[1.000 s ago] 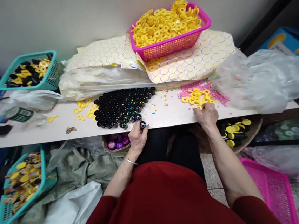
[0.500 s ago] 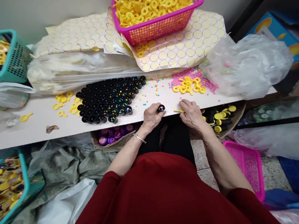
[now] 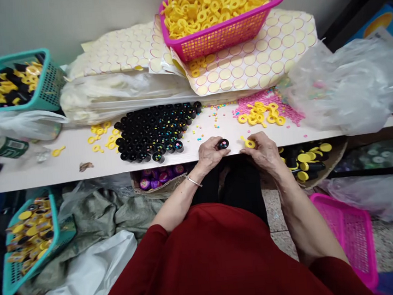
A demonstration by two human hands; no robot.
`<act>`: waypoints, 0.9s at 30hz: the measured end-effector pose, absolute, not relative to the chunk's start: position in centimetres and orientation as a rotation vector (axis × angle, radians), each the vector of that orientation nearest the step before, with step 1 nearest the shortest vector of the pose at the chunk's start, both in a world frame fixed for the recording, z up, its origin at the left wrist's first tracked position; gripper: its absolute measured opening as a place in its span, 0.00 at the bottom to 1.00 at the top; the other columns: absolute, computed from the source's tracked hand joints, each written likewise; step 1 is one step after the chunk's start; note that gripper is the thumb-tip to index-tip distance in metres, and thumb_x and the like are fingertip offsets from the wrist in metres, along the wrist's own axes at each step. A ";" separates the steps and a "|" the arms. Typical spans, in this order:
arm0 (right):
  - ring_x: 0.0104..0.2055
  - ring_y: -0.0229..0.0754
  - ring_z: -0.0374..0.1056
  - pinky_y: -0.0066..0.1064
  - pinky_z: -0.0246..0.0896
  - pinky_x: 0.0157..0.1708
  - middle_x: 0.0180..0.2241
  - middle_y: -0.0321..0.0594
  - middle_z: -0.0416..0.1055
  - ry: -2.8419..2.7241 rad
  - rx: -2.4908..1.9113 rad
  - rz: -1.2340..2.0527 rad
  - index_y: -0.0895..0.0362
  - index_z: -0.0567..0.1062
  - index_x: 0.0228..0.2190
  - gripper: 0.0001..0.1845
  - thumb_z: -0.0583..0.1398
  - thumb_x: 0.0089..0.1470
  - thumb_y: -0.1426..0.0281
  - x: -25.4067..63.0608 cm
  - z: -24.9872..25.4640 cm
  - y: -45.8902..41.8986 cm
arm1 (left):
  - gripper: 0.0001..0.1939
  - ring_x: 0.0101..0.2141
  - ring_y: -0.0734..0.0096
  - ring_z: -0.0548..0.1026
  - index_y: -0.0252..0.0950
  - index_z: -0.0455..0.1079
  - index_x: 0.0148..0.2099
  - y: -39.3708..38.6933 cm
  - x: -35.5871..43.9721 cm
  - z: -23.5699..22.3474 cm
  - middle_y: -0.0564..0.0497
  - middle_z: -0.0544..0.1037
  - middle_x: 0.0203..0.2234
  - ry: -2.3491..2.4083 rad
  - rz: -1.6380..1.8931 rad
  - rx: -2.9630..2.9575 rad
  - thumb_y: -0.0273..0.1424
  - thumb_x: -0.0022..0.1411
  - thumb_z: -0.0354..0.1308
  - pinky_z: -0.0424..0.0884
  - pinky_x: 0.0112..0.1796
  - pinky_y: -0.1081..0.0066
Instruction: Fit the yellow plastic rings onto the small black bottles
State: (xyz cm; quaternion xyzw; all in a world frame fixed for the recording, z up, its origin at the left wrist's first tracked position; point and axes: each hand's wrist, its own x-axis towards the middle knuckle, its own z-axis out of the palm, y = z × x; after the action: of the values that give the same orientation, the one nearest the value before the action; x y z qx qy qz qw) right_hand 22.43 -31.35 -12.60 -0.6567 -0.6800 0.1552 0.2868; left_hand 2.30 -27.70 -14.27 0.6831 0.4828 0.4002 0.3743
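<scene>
here, left hand (image 3: 210,154) holds a cup (image 3: 227,145) of beads (image 3: 223,143), right hand (image 3: 265,152) a yellow ring (image 3: 247,143).

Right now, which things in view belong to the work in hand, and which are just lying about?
In the work, judging by the hands:
black cup, in the left hand
yellow ring piece, in the right hand
grouped black cups
pink beads

Seemingly just lying about:
brown scrap
green-labelled bottle

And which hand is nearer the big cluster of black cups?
Left. The left hand, its grip on a single cup, sits just off the right side of the cluster; the right hand, holding a yellow ring piece, is farther right.
</scene>
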 end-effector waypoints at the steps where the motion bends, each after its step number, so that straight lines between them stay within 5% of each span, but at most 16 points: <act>1: 0.36 0.45 0.64 0.37 0.61 0.35 0.36 0.42 0.67 -1.776 -1.776 0.395 0.56 0.72 0.40 0.17 0.59 0.48 0.61 22.1 -12.7 -31.2 | 0.19 0.26 0.78 0.67 0.36 0.74 0.40 -27.7 2.3 -14.3 0.55 0.73 0.28 1.233 1.030 1.743 0.28 0.42 0.69 0.65 0.29 0.74; 18: 0.36 0.48 0.65 0.37 0.59 0.34 0.41 0.50 0.65 -1.998 -1.985 0.354 0.59 0.71 0.37 0.11 0.54 0.53 0.67 19.5 -10.3 -30.1 | 0.11 0.28 0.76 0.67 0.36 0.75 0.35 -27.8 2.1 -13.6 0.54 0.72 0.29 1.197 0.984 1.747 0.29 0.46 0.67 0.63 0.31 0.74; 27: 0.36 0.44 0.65 0.36 0.63 0.35 0.38 0.44 0.68 -1.872 -1.454 0.452 0.56 0.72 0.40 0.13 0.56 0.53 0.64 16.3 -9.8 -30.6 | 0.04 0.27 0.77 0.66 0.36 0.74 0.32 -28.0 2.2 -13.7 0.55 0.69 0.26 1.208 0.974 1.799 0.28 0.50 0.61 0.61 0.29 0.74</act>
State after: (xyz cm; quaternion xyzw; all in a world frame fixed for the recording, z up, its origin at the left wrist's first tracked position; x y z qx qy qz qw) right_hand 16.32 -30.64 -9.82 -0.5632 -0.7247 0.1750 0.3563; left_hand 2.16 -28.01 -13.65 0.7023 0.4715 0.3805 0.3738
